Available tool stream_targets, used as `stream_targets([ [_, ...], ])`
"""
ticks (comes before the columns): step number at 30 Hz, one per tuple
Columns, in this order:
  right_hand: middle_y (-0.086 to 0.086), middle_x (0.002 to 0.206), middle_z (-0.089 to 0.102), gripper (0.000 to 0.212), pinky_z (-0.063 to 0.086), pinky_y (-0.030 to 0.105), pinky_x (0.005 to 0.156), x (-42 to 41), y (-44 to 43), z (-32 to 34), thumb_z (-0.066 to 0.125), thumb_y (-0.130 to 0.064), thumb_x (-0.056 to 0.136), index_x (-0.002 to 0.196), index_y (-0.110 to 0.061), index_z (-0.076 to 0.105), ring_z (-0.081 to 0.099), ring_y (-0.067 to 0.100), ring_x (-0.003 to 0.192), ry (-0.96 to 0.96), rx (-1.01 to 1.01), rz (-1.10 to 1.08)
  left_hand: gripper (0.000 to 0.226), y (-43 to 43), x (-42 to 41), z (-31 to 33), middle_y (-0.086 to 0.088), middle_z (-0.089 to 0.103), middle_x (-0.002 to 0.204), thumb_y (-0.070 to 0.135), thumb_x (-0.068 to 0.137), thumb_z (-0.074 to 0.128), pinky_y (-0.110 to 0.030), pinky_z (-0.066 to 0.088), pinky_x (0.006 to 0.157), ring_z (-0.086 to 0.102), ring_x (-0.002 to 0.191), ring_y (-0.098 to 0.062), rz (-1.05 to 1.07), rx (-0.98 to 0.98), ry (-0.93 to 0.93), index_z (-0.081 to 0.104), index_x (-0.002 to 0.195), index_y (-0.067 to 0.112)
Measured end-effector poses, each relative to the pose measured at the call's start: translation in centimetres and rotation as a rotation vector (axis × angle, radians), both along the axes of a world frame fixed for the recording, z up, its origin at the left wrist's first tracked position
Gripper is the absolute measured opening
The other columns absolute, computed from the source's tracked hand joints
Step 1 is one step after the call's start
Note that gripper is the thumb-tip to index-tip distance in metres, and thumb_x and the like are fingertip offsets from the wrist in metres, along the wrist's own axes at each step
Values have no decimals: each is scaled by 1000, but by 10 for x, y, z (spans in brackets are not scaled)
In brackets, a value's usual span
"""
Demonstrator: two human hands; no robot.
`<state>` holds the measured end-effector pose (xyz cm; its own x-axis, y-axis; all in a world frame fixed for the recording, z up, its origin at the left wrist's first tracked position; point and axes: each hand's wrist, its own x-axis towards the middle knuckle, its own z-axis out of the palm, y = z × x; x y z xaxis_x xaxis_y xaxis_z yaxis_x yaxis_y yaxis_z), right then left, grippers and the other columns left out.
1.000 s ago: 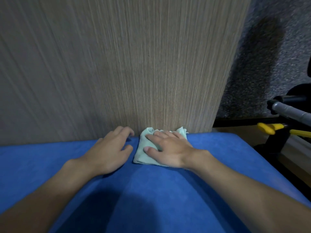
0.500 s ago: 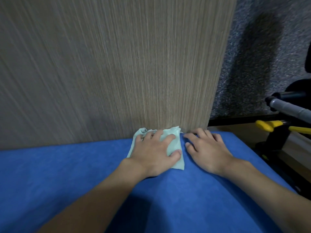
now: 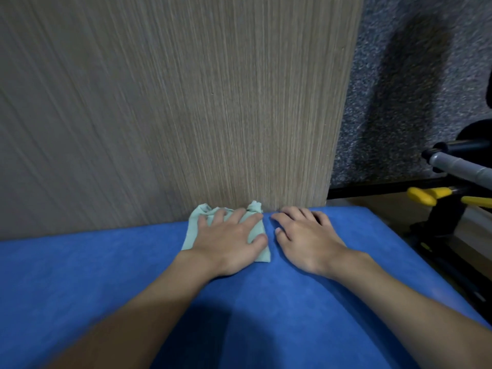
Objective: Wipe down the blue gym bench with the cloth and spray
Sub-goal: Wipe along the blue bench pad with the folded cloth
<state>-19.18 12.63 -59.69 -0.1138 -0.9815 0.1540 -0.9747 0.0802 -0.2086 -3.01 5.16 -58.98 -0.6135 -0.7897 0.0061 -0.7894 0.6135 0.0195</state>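
Blue padded desk (image 3: 133,275), far edge against a wood-grain panel (image 3: 173,102). Pale green cloth (image 3: 197,225) flat on the desk at the panel's foot, left hand (image 3: 229,243) spread palm-down on it; right hand (image 3: 306,241) flat on bare padding just beside. Speckled grey carpet (image 3: 412,75) and black-and-yellow gym equipment (image 3: 439,206) at right.

I see two bare forearms, no sleeves, no watch, no rings or gloves. Left hand (image 3: 229,242) and right hand (image 3: 306,239): short trimmed nails on the fingers (image 3: 278,230).
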Motion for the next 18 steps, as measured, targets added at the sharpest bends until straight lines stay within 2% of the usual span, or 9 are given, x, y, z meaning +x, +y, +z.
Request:
stream_targets([
  [3, -11, 152, 29, 46, 9, 40, 117, -1, 1, 1, 23, -41, 102, 146, -31, 33, 21, 11, 141, -1, 8, 3, 55, -7, 4, -4, 16, 26, 156, 65, 92, 18, -53, 14, 114, 18, 145, -24, -17, -18, 37, 19, 146, 52],
  [5, -11, 152, 29, 46, 9, 40, 117, 0, 2, 0, 23, -41, 102, 146, -32, 33, 21, 10, 142, 3, 26, -2, 62, -13, 17, -6, 17, 29, 154, 69, 85, 9, -52, 17, 114, 21, 144, -22, -39, -23, 46, 18, 144, 53],
  [8, -8, 145, 36, 43, 13, 44, 117, 4, -1, 4, 28, -37, 100, 140, -29, 39, 29, 14, 136, 35, 53, -41, 72, -24, 46, -8, 19, 30, 152, 70, 76, -2, -52, 18, 114, 22, 145, -18, -35, -36, 61, 16, 144, 53],
  [11, -4, 131, 48, 36, 21, 44, 113, 28, -14, 14, 36, -30, 95, 128, -25, 51, 41, 17, 128, -19, 0, -36, 73, -34, 78, -8, 15, 33, 150, 70, 76, 2, -48, 20, 115, 27, 142, -17, 5, -41, 100, 18, 145, 52],
  [13, -5, 131, 50, 37, 24, 41, 110, 52, -21, 15, 37, -29, 96, 130, -26, 51, 44, 16, 127, -110, -39, 15, 76, -33, 89, -5, 8, 37, 140, 71, 75, 10, -44, 24, 113, 37, 133, -19, 28, -55, 171, 23, 144, 44],
  [15, -9, 141, 43, 40, 18, 40, 113, 68, -24, 8, 33, -32, 99, 138, -29, 43, 36, 12, 134, -98, -20, 56, 79, -30, 85, -3, 4, 39, 134, 70, 76, 17, -42, 26, 112, 40, 129, -20, 39, -60, 191, 35, 141, 29],
  [18, -13, 154, 28, 45, 8, 42, 119, 70, -22, 0, 25, -37, 103, 146, -30, 34, 20, 7, 143, -14, 29, 50, 68, -29, 70, -4, 5, 35, 143, 64, 87, 25, -49, 19, 115, 28, 137, -19, 29, -26, 103, 36, 144, 28],
])
